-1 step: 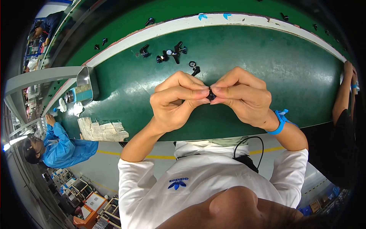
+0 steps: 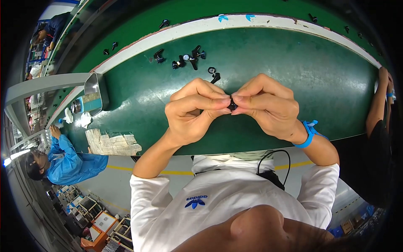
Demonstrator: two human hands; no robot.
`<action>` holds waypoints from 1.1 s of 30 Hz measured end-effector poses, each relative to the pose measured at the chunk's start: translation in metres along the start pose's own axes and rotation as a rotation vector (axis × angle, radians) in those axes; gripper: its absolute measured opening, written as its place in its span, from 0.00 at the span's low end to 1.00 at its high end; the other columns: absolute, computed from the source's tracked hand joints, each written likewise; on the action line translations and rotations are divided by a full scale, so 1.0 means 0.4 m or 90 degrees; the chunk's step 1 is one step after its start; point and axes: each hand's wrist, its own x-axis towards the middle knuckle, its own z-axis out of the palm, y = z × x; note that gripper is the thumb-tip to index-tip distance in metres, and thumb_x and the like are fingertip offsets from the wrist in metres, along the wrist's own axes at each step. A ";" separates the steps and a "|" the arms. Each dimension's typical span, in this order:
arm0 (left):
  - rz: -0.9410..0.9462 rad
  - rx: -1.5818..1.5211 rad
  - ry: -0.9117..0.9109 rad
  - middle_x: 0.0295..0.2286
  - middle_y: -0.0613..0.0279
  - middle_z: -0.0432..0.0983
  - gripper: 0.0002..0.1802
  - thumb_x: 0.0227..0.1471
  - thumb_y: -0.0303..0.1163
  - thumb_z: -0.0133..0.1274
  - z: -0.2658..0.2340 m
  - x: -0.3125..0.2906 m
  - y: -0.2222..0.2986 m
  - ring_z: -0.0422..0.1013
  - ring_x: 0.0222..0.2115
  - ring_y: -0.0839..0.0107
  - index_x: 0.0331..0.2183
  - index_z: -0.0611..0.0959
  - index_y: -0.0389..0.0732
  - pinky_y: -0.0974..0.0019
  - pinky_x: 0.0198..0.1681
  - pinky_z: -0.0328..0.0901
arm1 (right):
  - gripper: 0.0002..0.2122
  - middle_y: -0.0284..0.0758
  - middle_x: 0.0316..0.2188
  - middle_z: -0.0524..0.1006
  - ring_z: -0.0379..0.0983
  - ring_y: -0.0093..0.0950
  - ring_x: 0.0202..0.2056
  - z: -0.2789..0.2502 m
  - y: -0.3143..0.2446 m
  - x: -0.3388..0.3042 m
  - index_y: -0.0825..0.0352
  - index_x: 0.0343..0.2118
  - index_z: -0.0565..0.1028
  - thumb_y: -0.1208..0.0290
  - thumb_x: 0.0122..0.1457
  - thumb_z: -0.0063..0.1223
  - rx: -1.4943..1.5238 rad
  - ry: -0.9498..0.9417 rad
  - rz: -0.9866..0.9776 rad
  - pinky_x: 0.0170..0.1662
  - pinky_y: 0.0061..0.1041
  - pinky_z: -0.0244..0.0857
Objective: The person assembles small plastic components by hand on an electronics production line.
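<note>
A small black part [image 2: 232, 105] is pinched between the fingertips of both hands over the green bench [image 2: 310, 84]. My left hand [image 2: 193, 107] grips it from the left with thumb and fingers, and my right hand [image 2: 268, 105] grips it from the right. Fingers cover most of it, so its exact kind cannot be made out. Just beyond my left fingers lie a black lever-shaped piece [image 2: 215, 78] and a small black ring [image 2: 211, 70]. Farther off is a loose cluster of black lever-like parts [image 2: 191, 59], some with shiny metal, and another such part [image 2: 159, 56] to their left.
A white raised strip [image 2: 268, 21] borders the bench's far side, with black parts on the green surface beyond. At left stand a metal bin [image 2: 103, 90], crumpled white paper [image 2: 86, 120] and a taped patch [image 2: 113, 143]. Co-workers sit at left [image 2: 71, 161] and right [image 2: 378, 105].
</note>
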 end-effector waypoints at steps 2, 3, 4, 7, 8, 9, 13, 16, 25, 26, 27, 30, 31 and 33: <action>-0.013 0.012 -0.022 0.30 0.53 0.77 0.09 0.43 0.14 0.62 -0.005 0.002 0.003 0.76 0.31 0.66 0.31 0.84 0.33 0.68 0.33 0.73 | 0.11 0.41 0.30 0.76 0.76 0.28 0.29 -0.001 0.000 0.001 0.73 0.35 0.79 0.86 0.46 0.64 -0.002 -0.009 -0.013 0.29 0.23 0.71; -0.015 0.012 -0.021 0.30 0.53 0.77 0.09 0.43 0.14 0.62 -0.005 0.002 0.003 0.76 0.31 0.66 0.31 0.84 0.33 0.68 0.33 0.73 | 0.12 0.41 0.30 0.75 0.76 0.29 0.29 -0.002 0.000 0.002 0.73 0.35 0.79 0.87 0.46 0.64 -0.002 -0.016 -0.015 0.29 0.23 0.71; -0.017 0.013 -0.022 0.29 0.53 0.77 0.09 0.43 0.14 0.62 -0.006 0.003 0.004 0.76 0.31 0.66 0.31 0.85 0.33 0.69 0.32 0.73 | 0.12 0.41 0.30 0.75 0.76 0.29 0.29 -0.003 0.001 0.002 0.73 0.35 0.79 0.88 0.46 0.63 -0.002 -0.022 -0.017 0.29 0.22 0.72; -0.033 0.004 -0.023 0.29 0.53 0.77 0.08 0.43 0.14 0.62 -0.012 0.005 0.003 0.76 0.30 0.66 0.30 0.85 0.33 0.69 0.32 0.73 | 0.12 0.42 0.30 0.75 0.76 0.30 0.29 0.003 0.006 0.003 0.74 0.35 0.78 0.89 0.45 0.63 0.004 -0.022 -0.027 0.29 0.22 0.72; -0.048 -0.006 -0.022 0.29 0.53 0.77 0.08 0.44 0.14 0.62 -0.014 0.004 0.003 0.76 0.30 0.67 0.30 0.85 0.33 0.69 0.32 0.73 | 0.12 0.42 0.30 0.75 0.76 0.30 0.29 0.005 0.007 0.001 0.74 0.35 0.78 0.89 0.45 0.63 0.004 -0.022 -0.026 0.29 0.22 0.72; -0.049 -0.006 -0.022 0.29 0.53 0.77 0.08 0.44 0.14 0.62 -0.015 0.003 0.002 0.76 0.30 0.67 0.30 0.85 0.33 0.69 0.32 0.73 | 0.12 0.42 0.30 0.74 0.76 0.30 0.29 0.007 0.007 0.001 0.74 0.35 0.78 0.90 0.46 0.62 0.009 -0.022 -0.019 0.29 0.22 0.73; -0.077 -0.041 -0.009 0.30 0.52 0.77 0.08 0.45 0.15 0.61 -0.002 -0.007 -0.004 0.76 0.30 0.68 0.32 0.84 0.32 0.70 0.32 0.72 | 0.11 0.41 0.29 0.75 0.75 0.29 0.28 0.013 0.003 -0.004 0.74 0.34 0.78 0.91 0.47 0.60 -0.004 -0.002 -0.012 0.28 0.22 0.73; -0.093 -0.040 -0.002 0.31 0.52 0.77 0.08 0.47 0.14 0.59 0.003 -0.005 -0.009 0.74 0.30 0.71 0.33 0.84 0.31 0.71 0.34 0.71 | 0.11 0.41 0.29 0.76 0.75 0.27 0.27 0.003 0.036 -0.007 0.74 0.36 0.79 0.90 0.48 0.60 -0.027 -0.021 0.012 0.29 0.21 0.73; -0.141 0.210 0.050 0.36 0.58 0.76 0.09 0.50 0.18 0.58 -0.096 0.110 -0.008 0.74 0.35 0.74 0.36 0.83 0.33 0.73 0.39 0.69 | 0.13 0.39 0.37 0.76 0.75 0.24 0.33 0.008 0.019 0.008 0.72 0.43 0.78 0.85 0.53 0.56 0.066 0.020 0.201 0.36 0.20 0.71; -0.154 0.221 0.079 0.36 0.60 0.77 0.08 0.50 0.20 0.59 -0.119 0.149 -0.026 0.74 0.34 0.75 0.36 0.83 0.33 0.72 0.39 0.69 | 0.13 0.39 0.37 0.76 0.75 0.24 0.33 -0.003 0.033 0.006 0.73 0.43 0.77 0.85 0.54 0.57 0.000 0.017 0.189 0.35 0.20 0.70; -0.092 0.326 0.068 0.36 0.61 0.78 0.08 0.49 0.22 0.60 -0.160 0.193 -0.060 0.75 0.33 0.75 0.35 0.84 0.33 0.72 0.39 0.69 | 0.12 0.39 0.37 0.76 0.75 0.24 0.32 -0.012 0.048 0.011 0.73 0.42 0.77 0.84 0.54 0.57 -0.061 0.010 0.173 0.34 0.20 0.70; -0.153 0.396 0.116 0.38 0.60 0.78 0.09 0.49 0.26 0.62 -0.250 0.299 -0.140 0.75 0.35 0.73 0.35 0.85 0.35 0.73 0.39 0.69 | 0.11 0.37 0.35 0.77 0.74 0.23 0.31 -0.030 0.068 0.025 0.72 0.41 0.78 0.83 0.54 0.57 -0.152 0.003 0.186 0.31 0.20 0.67; -0.176 0.418 0.123 0.39 0.59 0.79 0.10 0.50 0.27 0.61 -0.270 0.312 -0.160 0.75 0.38 0.74 0.37 0.85 0.35 0.73 0.40 0.69 | 0.09 0.36 0.34 0.77 0.73 0.24 0.29 -0.032 0.077 0.023 0.71 0.40 0.78 0.81 0.56 0.56 -0.169 0.004 0.189 0.29 0.21 0.66; -0.139 0.467 0.133 0.40 0.58 0.79 0.11 0.50 0.28 0.61 -0.276 0.305 -0.157 0.75 0.39 0.72 0.37 0.85 0.36 0.72 0.41 0.69 | 0.09 0.37 0.34 0.77 0.73 0.26 0.30 -0.035 0.086 0.017 0.71 0.40 0.78 0.80 0.56 0.56 -0.196 -0.026 0.151 0.30 0.23 0.66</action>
